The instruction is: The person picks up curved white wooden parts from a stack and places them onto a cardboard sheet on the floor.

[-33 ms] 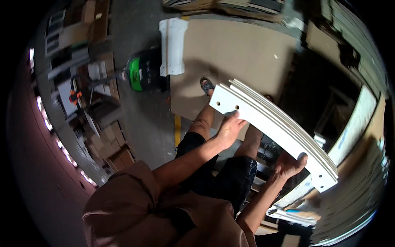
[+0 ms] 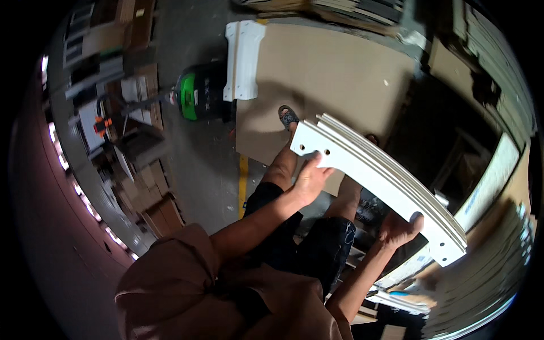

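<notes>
A stack of several white boards (image 2: 365, 175), with curved edges and small round holes near the ends, is held up at a slant in front of my legs. My left hand (image 2: 311, 180) grips its lower edge close to the upper-left end, near two holes. Nearer the lower-right end, my right hand (image 2: 400, 228) clasps the same edge, its thumb on the top board's face. The fingers beneath the stack are mostly hidden.
A large brown sheet (image 2: 334, 62) lies ahead, with more white shaped boards (image 2: 243, 59) at its left edge. Left of it stands a green and black machine (image 2: 188, 96). Piled panels (image 2: 493, 73) line the right, and cardboard pieces (image 2: 150, 184) lie far left.
The whole view has shifted slightly, and the brown sheet and white boards ahead sit a little farther right. Both hands keep their hold on the stack.
</notes>
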A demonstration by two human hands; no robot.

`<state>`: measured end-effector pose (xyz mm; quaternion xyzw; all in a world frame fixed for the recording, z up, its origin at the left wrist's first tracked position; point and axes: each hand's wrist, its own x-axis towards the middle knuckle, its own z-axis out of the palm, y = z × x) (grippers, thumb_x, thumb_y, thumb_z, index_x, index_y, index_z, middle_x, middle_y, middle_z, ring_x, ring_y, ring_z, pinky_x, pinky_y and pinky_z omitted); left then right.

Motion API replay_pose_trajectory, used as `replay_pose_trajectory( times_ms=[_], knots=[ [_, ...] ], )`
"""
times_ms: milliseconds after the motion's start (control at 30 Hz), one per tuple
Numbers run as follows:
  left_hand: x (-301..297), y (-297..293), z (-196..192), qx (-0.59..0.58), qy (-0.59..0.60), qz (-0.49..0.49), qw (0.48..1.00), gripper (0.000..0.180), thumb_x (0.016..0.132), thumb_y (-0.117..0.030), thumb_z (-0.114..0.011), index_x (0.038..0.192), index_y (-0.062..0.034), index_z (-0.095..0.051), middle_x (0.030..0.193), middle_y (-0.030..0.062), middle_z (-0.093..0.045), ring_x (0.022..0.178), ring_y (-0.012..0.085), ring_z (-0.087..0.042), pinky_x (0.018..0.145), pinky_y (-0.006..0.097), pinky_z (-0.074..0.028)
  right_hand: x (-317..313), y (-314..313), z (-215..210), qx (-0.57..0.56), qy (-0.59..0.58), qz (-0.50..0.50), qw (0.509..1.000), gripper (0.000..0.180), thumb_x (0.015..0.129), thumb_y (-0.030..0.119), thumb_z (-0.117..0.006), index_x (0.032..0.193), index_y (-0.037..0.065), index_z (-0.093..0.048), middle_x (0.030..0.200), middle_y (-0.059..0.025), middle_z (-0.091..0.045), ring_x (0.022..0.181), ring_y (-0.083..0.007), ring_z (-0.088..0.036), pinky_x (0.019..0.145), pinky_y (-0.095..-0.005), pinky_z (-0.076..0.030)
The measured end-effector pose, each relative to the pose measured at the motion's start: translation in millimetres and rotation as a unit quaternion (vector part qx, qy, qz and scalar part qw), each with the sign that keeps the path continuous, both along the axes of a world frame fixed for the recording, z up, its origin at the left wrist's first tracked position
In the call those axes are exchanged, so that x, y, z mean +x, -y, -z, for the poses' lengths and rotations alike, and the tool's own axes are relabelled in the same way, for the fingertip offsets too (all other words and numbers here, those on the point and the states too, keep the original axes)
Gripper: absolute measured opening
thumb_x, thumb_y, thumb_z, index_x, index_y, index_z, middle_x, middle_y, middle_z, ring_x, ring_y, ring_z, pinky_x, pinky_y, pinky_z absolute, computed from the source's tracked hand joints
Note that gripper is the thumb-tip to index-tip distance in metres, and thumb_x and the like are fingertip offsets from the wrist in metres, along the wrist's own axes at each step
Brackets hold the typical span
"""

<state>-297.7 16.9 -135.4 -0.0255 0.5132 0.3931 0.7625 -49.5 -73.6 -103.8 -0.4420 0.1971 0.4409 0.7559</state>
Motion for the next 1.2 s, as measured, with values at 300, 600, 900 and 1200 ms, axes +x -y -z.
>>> replay_pose_trajectory(
  times_ms=[300,600,900,1200],
  knots=[
    [-172,52,-48,0.111,-0.08,-0.082,0.987,0.057,0.095,-0.024,-0.069,0.143,-0.0063,-0.044,0.132,0.0045,-0.056,0.128,0.0189,-0.05,0.11,0.04,-0.037,-81,-38,-49,0.083,0.039,-0.247,0.965,0.039,0.086,0.033,-0.073,0.114,0.006,-0.069,0.122,-0.0079,-0.066,0.119,-0.0257,-0.058,0.109,-0.0416,-0.039],
    [-358,40,-71,0.022,-0.202,-0.019,0.979,0.1,0.078,-0.031,-0.088,0.156,-0.0068,-0.03,0.143,0.0072,-0.049,0.135,0.0214,-0.044,0.115,0.039,-0.033,-250,-157,-75,0.063,0.045,-0.408,0.91,0.044,0.089,0.033,-0.069,0.122,0.004,-0.066,0.128,-0.0091,-0.064,0.124,-0.0279,-0.054,0.109,-0.0463,-0.038],
    [-441,-35,-88,0.17,-0.515,0.27,0.795,0.112,0.077,-0.037,-0.088,0.159,-0.006,-0.018,0.159,0.0189,-0.03,0.147,0.0338,-0.031,0.121,0.045,-0.026,-347,-248,-78,0.059,0.189,-0.515,0.834,0.046,0.082,0.021,-0.071,0.122,0.001,-0.062,0.124,-0.0137,-0.062,0.116,-0.0286,-0.059,0.106,-0.0502,-0.043],
    [-372,-198,-103,0.262,-0.409,0.25,0.838,0.137,0.063,-0.06,-0.09,0.16,-0.0058,-0.01,0.162,0.0241,-0.023,0.148,0.0426,-0.028,0.121,0.051,-0.028,-419,-395,-101,0.04,0.251,-0.81,0.529,0.064,0.072,0.028,-0.09,0.116,-0.011,-0.064,0.115,-0.0251,-0.068,0.112,-0.0361,-0.066,0.094,-0.0474,-0.059]
  ],
)
